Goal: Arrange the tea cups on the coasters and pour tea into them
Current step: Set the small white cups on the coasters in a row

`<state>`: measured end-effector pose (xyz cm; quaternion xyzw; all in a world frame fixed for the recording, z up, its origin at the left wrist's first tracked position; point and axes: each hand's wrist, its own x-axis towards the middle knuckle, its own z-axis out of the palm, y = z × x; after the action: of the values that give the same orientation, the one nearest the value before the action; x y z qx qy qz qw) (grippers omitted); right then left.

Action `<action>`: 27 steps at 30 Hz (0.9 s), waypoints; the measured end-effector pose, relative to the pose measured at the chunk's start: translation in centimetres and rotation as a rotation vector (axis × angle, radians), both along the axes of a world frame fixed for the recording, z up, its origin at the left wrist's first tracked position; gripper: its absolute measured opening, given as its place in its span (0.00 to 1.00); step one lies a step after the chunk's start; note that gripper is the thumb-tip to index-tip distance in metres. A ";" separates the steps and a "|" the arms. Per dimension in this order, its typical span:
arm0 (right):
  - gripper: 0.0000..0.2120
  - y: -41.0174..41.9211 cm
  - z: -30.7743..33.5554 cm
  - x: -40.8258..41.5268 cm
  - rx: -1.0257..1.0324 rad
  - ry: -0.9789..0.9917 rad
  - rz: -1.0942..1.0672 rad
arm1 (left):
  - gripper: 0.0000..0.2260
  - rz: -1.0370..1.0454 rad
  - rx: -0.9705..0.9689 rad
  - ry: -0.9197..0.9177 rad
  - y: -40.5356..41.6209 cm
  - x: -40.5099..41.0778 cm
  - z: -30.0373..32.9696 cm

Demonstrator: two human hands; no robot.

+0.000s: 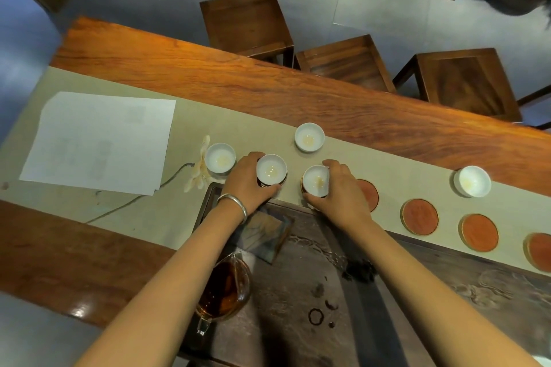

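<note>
Each hand holds 1 cup: the left hand (249,180) curls its grip round a cup (271,169), the right hand (340,188) pinches a tilted cup (316,181), likely bound for the coasters (420,216) to the right. 3 other cups sit on the worktop (268,83); the tea pitcher (222,289) waits nearby.

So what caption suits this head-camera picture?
Each hand (left, right) grips a tea cup () beside empty coasters.
</note>
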<state>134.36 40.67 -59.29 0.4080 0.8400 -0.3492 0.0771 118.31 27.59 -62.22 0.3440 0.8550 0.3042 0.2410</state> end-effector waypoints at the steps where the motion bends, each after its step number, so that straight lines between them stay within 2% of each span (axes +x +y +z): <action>1: 0.38 0.0 0.0 0.0 0.002 0.000 -0.001 | 0.26 -0.002 -0.001 -0.001 0.0 0.0 0.0; 4: 0.40 0.0 0.0 0.1 0.002 0.002 -0.001 | 0.27 -0.003 -0.006 -0.003 0.0 0.1 0.2; 9: 0.42 0.1 0.6 0.2 0.051 0.013 -0.006 | 0.42 0.025 -0.046 -0.034 -0.2 0.2 0.4; 14: 0.39 1.2 1.8 -0.5 0.110 0.072 -0.034 | 0.37 0.080 0.028 -0.015 -1.0 -0.3 1.5; 20: 0.36 2.5 2.6 -2.6 0.150 0.070 0.051 | 0.27 0.195 0.103 0.078 -2.9 -1.9 2.0; 27: 0.36 3.0 1.7 -4.9 0.167 0.069 0.133 | 0.30 0.310 0.003 0.082 -4.6 -4.2 0.7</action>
<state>129.50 43.65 -57.58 0.3443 0.8935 -0.2858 0.0370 114.16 22.98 -61.50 0.2204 0.9065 0.3248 0.1555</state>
